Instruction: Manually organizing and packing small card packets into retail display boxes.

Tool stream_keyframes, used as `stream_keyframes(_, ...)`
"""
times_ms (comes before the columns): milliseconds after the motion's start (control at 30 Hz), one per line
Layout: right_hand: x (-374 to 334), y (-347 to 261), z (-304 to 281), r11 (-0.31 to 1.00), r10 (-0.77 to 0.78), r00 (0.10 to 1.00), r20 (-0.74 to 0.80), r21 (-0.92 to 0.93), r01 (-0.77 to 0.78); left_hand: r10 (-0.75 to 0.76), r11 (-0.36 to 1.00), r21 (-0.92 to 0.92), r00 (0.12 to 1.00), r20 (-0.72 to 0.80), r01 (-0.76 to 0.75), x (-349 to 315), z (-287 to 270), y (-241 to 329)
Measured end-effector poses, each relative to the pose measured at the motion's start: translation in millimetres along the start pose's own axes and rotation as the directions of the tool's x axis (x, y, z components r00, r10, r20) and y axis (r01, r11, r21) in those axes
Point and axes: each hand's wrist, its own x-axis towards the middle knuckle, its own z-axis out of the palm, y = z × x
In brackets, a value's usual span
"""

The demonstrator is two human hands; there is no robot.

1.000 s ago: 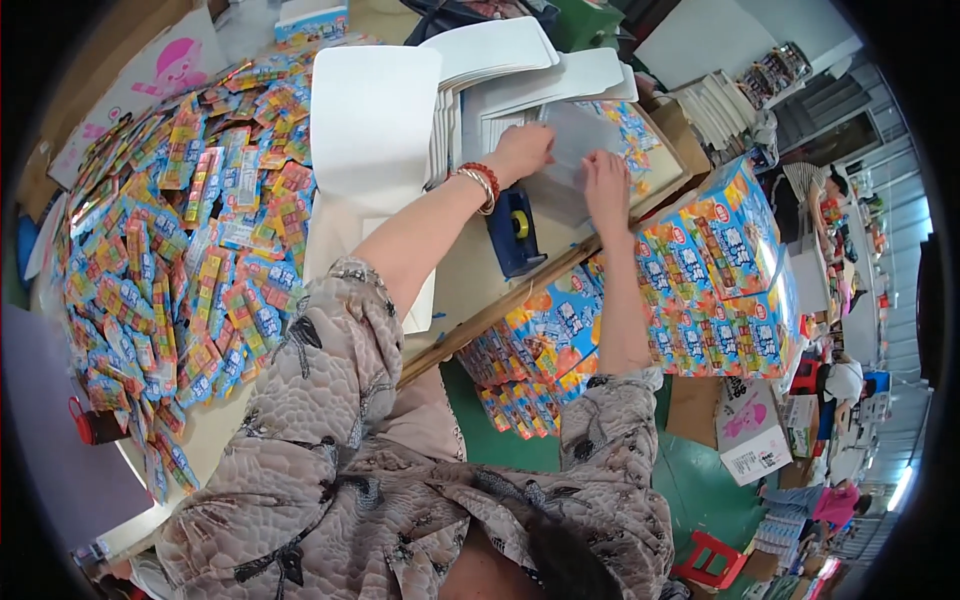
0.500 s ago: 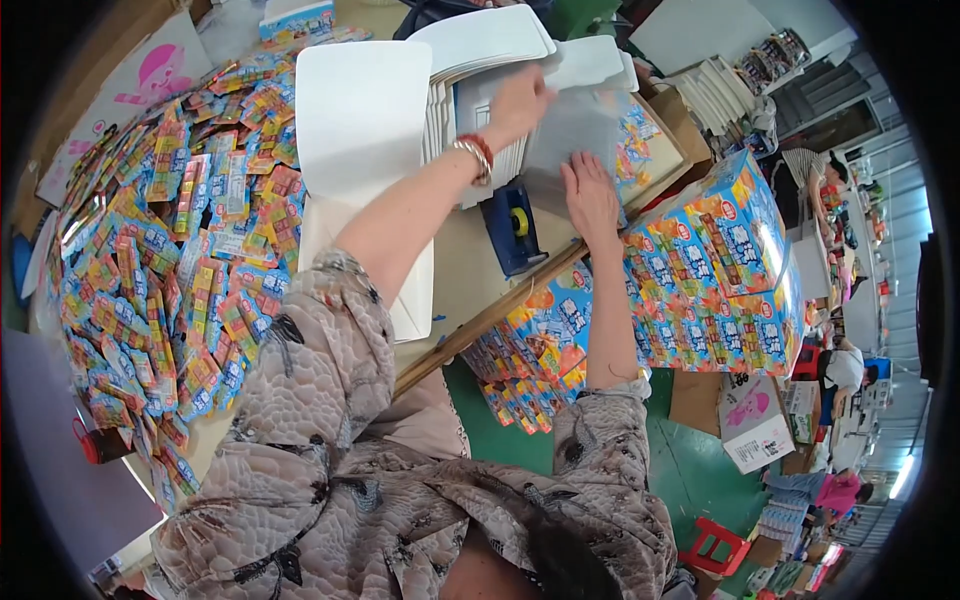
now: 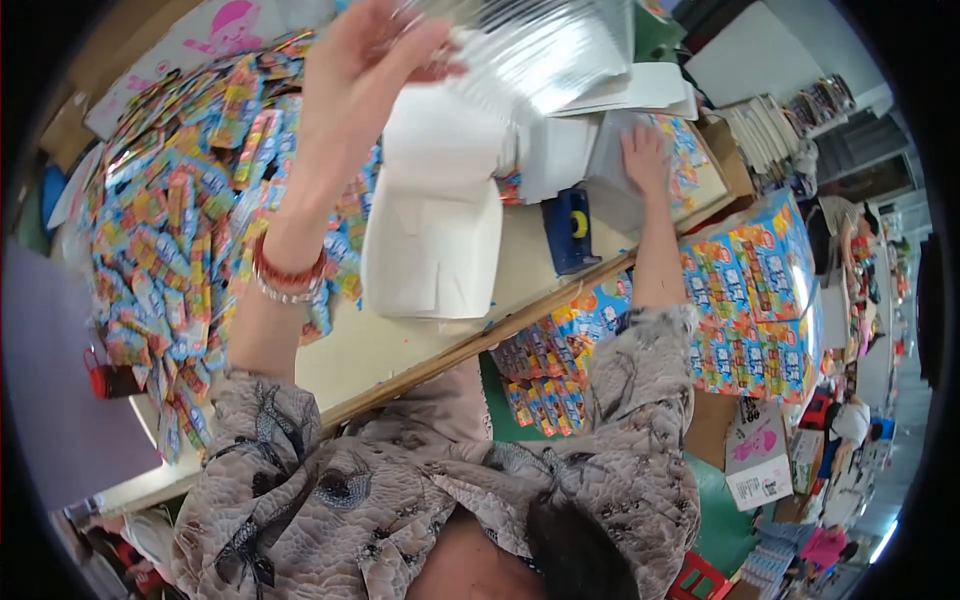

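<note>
My left hand (image 3: 385, 62) is raised at the top, fingers closed on the edge of a shiny clear plastic sheet (image 3: 555, 62). The sheet stretches out to the right, blurred by motion; whether it is a bag I cannot tell. My right hand (image 3: 645, 158) lies flat with fingers spread on a translucent grey plastic stack (image 3: 612, 180). Below the left hand, an open white box (image 3: 437, 245) sits on the table with its lid folded back. Between the box and my right forearm stands a blue tape dispenser (image 3: 568, 232) with a yellow roll.
A large heap of colourful small packets (image 3: 180, 240) covers the table's left side. White flat pieces (image 3: 640, 88) lie beyond the plastic stack. Wrapped blocks of colourful boxes (image 3: 750, 300) stand to the right, past the table's wooden edge (image 3: 440, 358).
My left hand has moved up and left from the plastic stack, drawing the clear sheet with it. My right hand stays on the stack. The view has shifted.
</note>
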Motion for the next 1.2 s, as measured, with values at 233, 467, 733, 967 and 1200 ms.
stream_keyframes(233, 3.5, -6.8, -34.8, 0.844, 0.168, 0.986, 0.012, 0.516, -0.150, -0.477, 0.869, -0.206, 0.872, -0.109, 0.450, -108.2, -51.1, -14.6)
stream_keyframes(467, -93.7, -193.6, -169.2, 0.156, -0.355, 0.907, 0.224, 0.971, -0.179, -0.569, 0.803, -0.273, 0.817, -0.091, 0.529, -153.3, -57.2, -34.7)
stream_keyframes(733, -125.4, -229.6, -149.1, 0.440, -0.232, 0.743, 0.628, 0.749, -0.496, -0.241, 0.864, 0.444, 0.969, -0.053, 0.239, -107.1, -73.5, -115.8)
stream_keyframes(967, -180.7, -256.1, -182.2, 0.992, -0.075, 0.943, 0.324, 0.125, 0.036, -0.237, 0.797, 0.600, 0.947, 0.217, 0.062, -107.9, -30.4, -150.6)
stream_keyframes(1200, -191.5, -244.9, -167.9, 0.961, -0.276, 0.956, 0.099, 0.040, 0.274, -0.123, 0.719, 0.689, 0.959, 0.254, -0.091, -123.1, -14.7, -149.3)
